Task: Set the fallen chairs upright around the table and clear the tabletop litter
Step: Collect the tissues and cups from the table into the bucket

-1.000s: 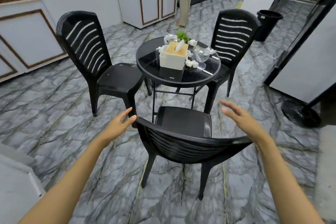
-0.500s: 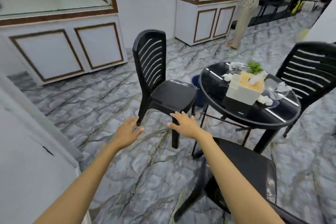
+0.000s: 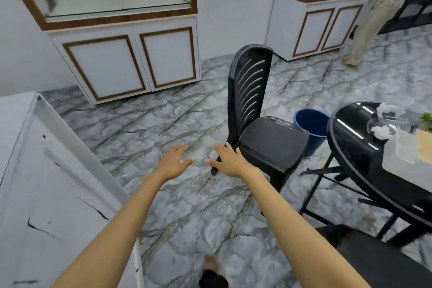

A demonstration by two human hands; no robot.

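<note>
Marble floor [image 3: 163, 124], two black chairs [image 3: 268, 138] [image 3: 374, 257], one round table [image 3: 350, 138], two outstretched hands [image 3: 174, 162] [image 3: 230, 161]

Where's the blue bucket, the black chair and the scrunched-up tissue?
blue bucket [image 3: 318, 142], head view, on its outer wall.
black chair [image 3: 271, 140], head view, on the seat.
scrunched-up tissue [image 3: 382, 132], head view, on its middle.

A black slatted chair [image 3: 268, 140] stands upright beside the round black table [image 3: 353, 147] bearing crumpled white tissues [image 3: 382, 132].
</note>
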